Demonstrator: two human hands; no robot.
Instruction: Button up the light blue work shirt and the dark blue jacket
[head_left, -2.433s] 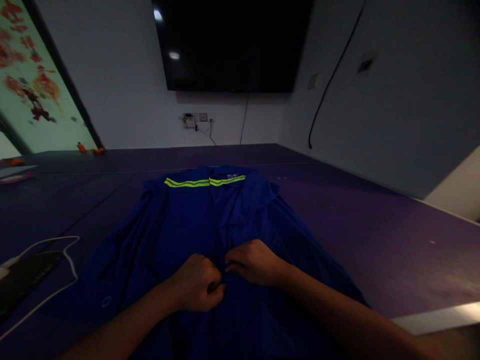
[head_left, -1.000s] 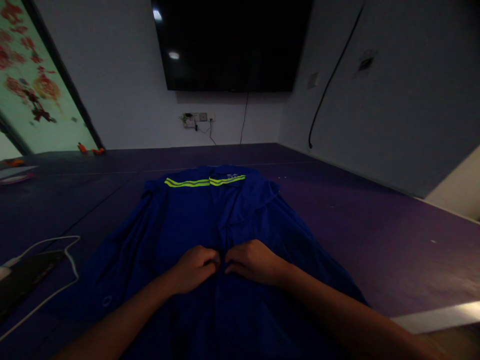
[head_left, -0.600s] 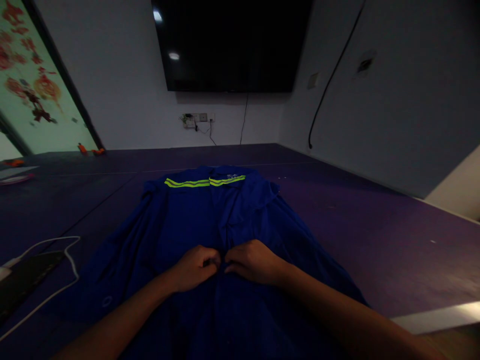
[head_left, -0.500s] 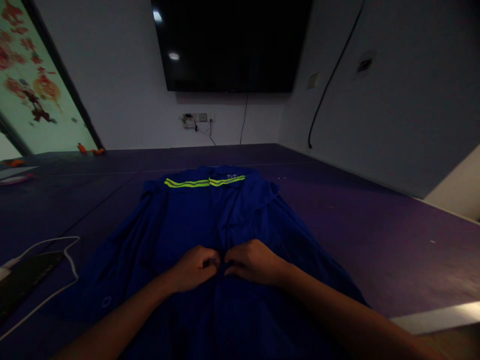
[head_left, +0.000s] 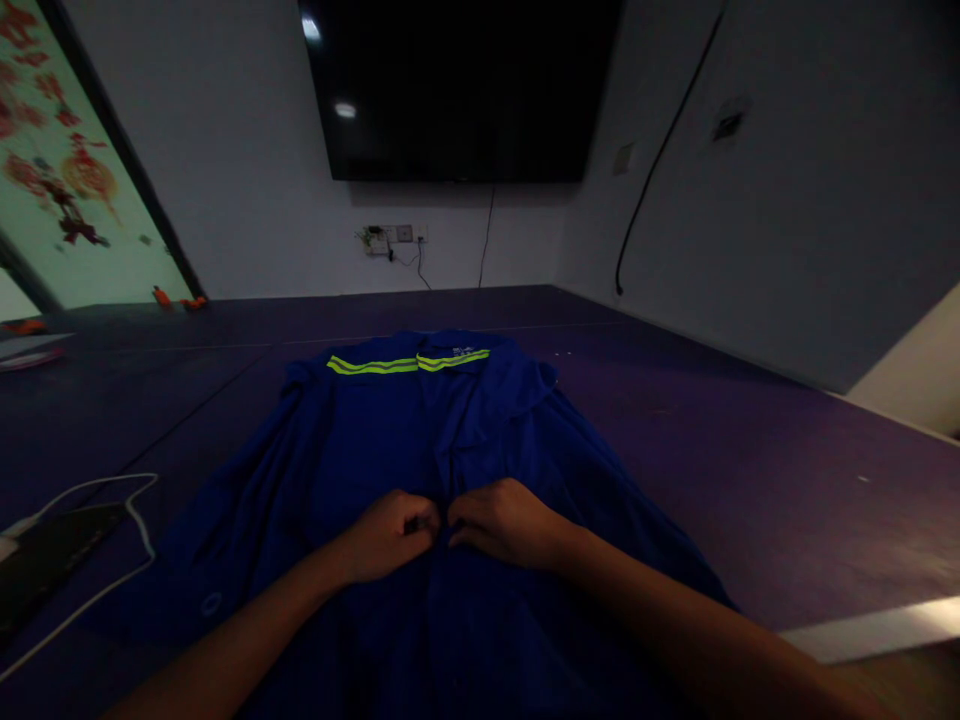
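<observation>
A blue work shirt (head_left: 390, 430) with yellow-green reflective stripes (head_left: 409, 364) across its far end lies spread flat on a dark purple table (head_left: 750, 460). My left hand (head_left: 386, 535) and my right hand (head_left: 502, 520) meet at the shirt's centre front opening. Both have their fingers curled and pinch the fabric edges there, fingertips almost touching each other. What lies between the fingertips is too dark to make out beyond cloth.
A dark phone (head_left: 45, 560) with a white cable (head_left: 112, 490) lies at the table's left edge. A black screen (head_left: 461, 90) hangs on the far wall above a socket (head_left: 390, 238). A pale strip (head_left: 870, 630) marks the table's near right edge.
Since 2.4 s ago my left hand has shifted a little up and away from me along the shirt front. Over the last second both hands have stayed almost still.
</observation>
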